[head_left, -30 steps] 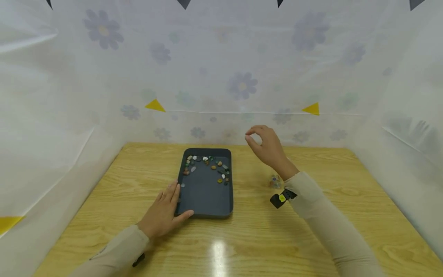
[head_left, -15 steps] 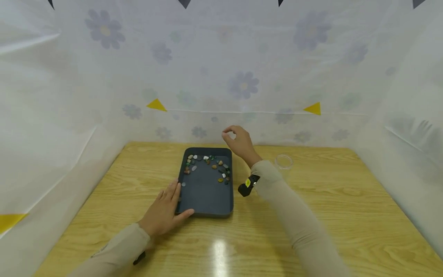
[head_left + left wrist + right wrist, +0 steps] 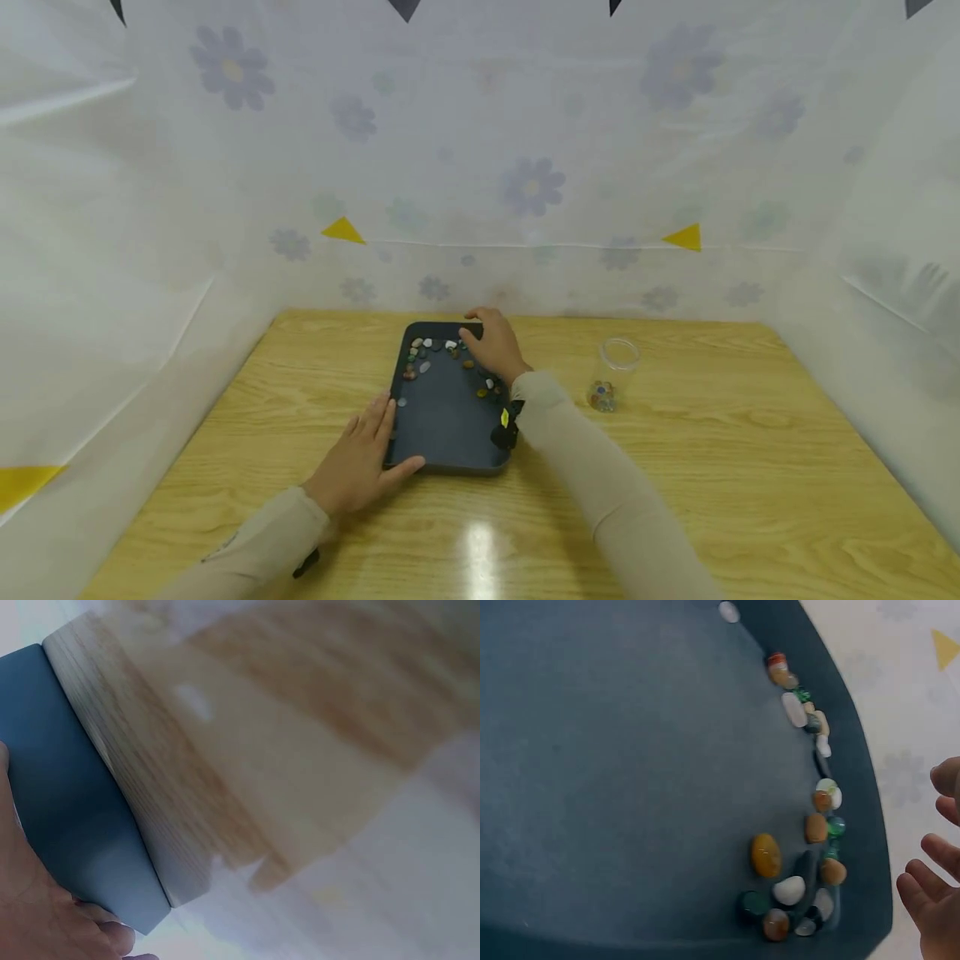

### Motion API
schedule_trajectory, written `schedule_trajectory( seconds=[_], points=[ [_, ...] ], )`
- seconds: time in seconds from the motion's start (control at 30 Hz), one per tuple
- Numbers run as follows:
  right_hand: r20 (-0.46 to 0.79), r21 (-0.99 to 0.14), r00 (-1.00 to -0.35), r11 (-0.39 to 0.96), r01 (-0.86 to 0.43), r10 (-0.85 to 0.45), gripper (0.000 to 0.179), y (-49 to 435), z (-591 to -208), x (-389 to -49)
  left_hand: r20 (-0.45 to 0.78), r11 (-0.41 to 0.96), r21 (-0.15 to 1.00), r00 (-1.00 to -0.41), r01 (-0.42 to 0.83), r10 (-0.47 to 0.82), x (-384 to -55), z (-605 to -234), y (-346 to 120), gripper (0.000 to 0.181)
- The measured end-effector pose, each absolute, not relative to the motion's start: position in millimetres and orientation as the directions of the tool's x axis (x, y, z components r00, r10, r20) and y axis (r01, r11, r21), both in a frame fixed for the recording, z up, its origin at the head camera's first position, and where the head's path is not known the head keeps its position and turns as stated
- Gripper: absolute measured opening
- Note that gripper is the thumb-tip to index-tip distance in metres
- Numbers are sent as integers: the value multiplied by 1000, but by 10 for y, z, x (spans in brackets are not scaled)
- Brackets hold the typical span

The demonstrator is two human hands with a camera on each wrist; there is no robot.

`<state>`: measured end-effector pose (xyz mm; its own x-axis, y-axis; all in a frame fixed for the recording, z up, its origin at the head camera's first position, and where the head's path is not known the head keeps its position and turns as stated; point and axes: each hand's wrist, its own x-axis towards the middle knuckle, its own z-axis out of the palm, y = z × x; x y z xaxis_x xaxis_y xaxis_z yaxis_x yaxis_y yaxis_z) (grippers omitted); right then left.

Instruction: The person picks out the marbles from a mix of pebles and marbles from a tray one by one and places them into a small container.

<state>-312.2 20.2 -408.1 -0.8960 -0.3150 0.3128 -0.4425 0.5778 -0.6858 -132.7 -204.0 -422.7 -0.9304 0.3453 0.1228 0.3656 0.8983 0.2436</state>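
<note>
A dark blue-grey tray [image 3: 450, 425] lies on the table, with several small polished stones [image 3: 815, 829] along its far and right walls. My left hand [image 3: 352, 462] rests against the tray's near left corner, fingers along the left side and thumb at the front edge. In the left wrist view part of that hand [image 3: 45, 900] touches the tray's outer wall [image 3: 82, 787]. Above the tray's far right part hovers my right hand [image 3: 495, 343], hiding some stones. The right wrist view shows its fingers [image 3: 945, 855] spread loosely, with nothing seen between them.
To the right of the tray stands a clear jar [image 3: 618, 354] with several stones [image 3: 602, 396] at its bottom. The wooden table [image 3: 735, 467] meets a pale flowered sheet [image 3: 480, 167] at the back and sides.
My right hand has moved left from above the jar to over the tray and lowered, its thumb and forefinger parting. The jar has come into full view. My left hand stays at the tray.
</note>
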Motion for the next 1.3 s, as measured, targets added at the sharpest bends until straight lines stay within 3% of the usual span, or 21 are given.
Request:
schedule_trajectory(
  seconds=[0.27,0.6,0.83,1.1,1.3],
  points=[
    [206,-604,-908,683,-411,-365,37,137,-4171,-3043,109,897,252,-931,364,347,-1307,-4213,-2021,96],
    [63,-330,-911,853,-404,-407,48,110,-4244,-3049,102,899,256,-935,356,341,-1312,-4225,-2013,97],
    [-48,-215,-926,910,-355,-373,55,112,-4289,-3020,67,901,266,-939,343,338,-1293,-4215,-1974,98],
    [-1,-196,-936,918,-344,-351,48,136,-4296,-2998,71,900,267,-938,344,338,-1299,-4208,-1946,98],
    [62,-181,-932,914,-363,-357,25,133,-4357,-3007,67,902,263,-939,343,338,-1300,-4211,-1949,99]
  ],
)
